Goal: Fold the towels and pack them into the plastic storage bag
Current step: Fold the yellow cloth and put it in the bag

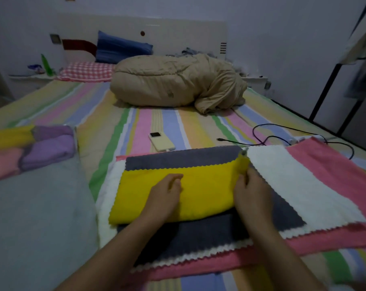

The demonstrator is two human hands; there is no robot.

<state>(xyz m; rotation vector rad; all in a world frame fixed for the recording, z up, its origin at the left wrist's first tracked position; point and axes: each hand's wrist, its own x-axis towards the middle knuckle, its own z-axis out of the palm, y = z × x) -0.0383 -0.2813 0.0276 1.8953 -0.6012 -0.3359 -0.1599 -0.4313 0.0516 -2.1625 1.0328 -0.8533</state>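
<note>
Four towels lie stacked on the bed (156, 122): a folded yellow towel (198, 190) atop grey (188, 238), white (293, 185) and pink (335, 175) ones. Left hand (167, 192) rests flat on the yellow towel, loose; right hand (249, 192) fingers (243, 180) pinch its right edge.

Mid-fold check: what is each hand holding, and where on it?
The right hand pinches the yellow towel at its right edge. The left hand holds nothing; it only presses on the towel's middle.
</note>
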